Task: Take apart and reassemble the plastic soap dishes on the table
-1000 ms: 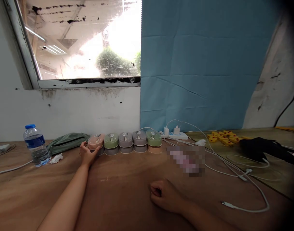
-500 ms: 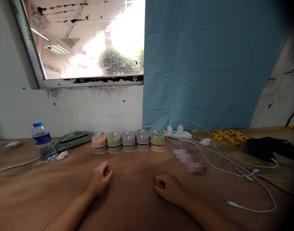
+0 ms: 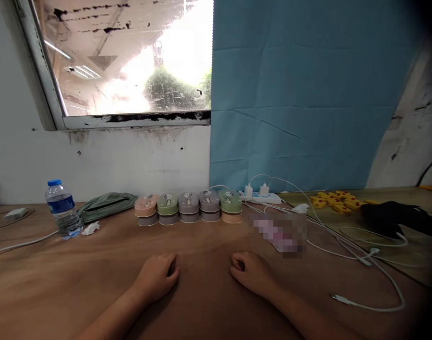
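Left grip (image 3: 158,277) and right grip (image 3: 254,275) are curled into loose fists, empty; five two-tone boxes (image 3: 189,205) are lined up beyond.

The left hand (image 3: 157,277) (now curled) has left the pink-lidded box (image 3: 146,206).

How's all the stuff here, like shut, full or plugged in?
Left hand: loosely curled
Right hand: loosely curled
Five oval lunch boxes: upright, closed, in a row
Water bottle: upright, capped, partly full
Green pouch: lying down, open or shut unclear
Tissue: crumpled
Power strip: two chargers plugged in
Cable connector: unplugged
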Demonstrator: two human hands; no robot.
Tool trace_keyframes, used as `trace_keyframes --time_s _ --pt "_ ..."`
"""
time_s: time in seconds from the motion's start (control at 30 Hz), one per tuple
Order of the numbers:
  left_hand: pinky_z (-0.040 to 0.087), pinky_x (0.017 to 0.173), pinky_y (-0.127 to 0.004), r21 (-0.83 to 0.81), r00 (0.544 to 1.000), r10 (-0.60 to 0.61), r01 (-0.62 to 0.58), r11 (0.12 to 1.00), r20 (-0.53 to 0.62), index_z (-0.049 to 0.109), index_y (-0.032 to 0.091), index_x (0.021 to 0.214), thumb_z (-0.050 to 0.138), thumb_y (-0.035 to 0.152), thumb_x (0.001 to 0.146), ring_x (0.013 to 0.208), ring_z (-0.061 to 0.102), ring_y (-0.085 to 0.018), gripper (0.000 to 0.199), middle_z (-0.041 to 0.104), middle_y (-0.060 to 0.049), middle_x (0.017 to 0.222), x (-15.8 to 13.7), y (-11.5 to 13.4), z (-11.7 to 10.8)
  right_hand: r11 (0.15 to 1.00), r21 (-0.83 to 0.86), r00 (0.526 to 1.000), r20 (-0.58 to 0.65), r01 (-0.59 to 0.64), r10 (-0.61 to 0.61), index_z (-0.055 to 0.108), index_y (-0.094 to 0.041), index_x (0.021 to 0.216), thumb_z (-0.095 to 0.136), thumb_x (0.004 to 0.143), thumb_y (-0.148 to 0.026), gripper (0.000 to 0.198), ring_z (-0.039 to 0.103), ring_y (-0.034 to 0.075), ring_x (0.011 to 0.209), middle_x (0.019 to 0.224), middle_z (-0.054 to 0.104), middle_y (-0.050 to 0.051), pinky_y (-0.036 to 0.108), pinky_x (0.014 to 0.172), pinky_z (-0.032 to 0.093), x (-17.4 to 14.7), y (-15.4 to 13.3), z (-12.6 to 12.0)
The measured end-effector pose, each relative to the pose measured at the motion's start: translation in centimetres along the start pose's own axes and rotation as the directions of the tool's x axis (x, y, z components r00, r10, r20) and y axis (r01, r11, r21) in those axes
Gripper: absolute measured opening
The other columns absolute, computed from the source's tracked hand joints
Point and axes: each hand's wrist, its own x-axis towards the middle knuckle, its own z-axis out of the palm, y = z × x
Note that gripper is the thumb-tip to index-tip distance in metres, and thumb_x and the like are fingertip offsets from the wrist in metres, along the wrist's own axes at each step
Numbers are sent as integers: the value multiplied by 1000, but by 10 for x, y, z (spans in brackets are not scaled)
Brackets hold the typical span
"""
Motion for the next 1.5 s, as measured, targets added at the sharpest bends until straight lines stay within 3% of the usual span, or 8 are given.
trace_keyframes --time_s 0.53,1.07,1.2,1.27,1.33,1.4,1.5 --pt "29 57 -26 0 999 -21 21 1000 29 48 20 69 38 31 78 67 52 -16 18 61 -2 74 2 0 -3 999 27 1000 10 -16 16 34 -18 49 48 63 -13 20 41 9 51 50 44 -5 21 48 21 2 3 3" --pt "24 53 -24 -53 999 31 -31 998 -9 46 20 65 41 30 77 63 50 -15 16 59 0 69 3 -9 4 1000 25 1000 17 2 -3 34 -18 50 47 63 -14 19 40 9 51 50 43 -5 21 48 20 2 3 1" --pt "27 55 -23 -45 993 25 -31 998 -115 46 20 65 39 26 77 61 49 -14 15 56 0 66 15 -25 5 1000 25 999 34 18 -19 35 -18 50 47 64 -15 18 40 9 51 50 44 -5 21 48 20 3 2 2" --pt "31 61 -24 2 952 -82 87 996 -293 47 19 70 41 26 76 67 50 -15 12 55 -1 71 26 -41 3 1000 21 999 32 16 -16 36 -18 50 47 64 -15 18 40 9 51 50 44 -5 22 49 20 4 1 2" --pt "34 71 -29 72 837 -201 274 959 -508 50 18 79 44 31 74 79 50 -20 15 55 -4 81 37 -60 -2 1000 20 1000 22 16 -16 36 -18 50 48 64 -16 18 41 9 51 50 45 -5 22 49 20 4 0 3" --pt "32 80 -35 110 702 -241 415 903 -671 52 17 91 47 36 72 91 47 -25 27 52 -9 93 48 -82 -6 1000 21 1000 12 20 -20 37 -18 50 48 64 -16 18 41 9 52 51 45 -5 22 49 20 3 -1 3" --pt "30 87 -39 48 587 -266 463 885 -765 48 17 106 53 42 68 100 44 -28 46 46 -12 103 65 -108 -7 1000 13 1000 0 21 -21 38 -18 50 48 64 -15 17 42 10 52 51 47 -5 21 49 21 2 -2 3"
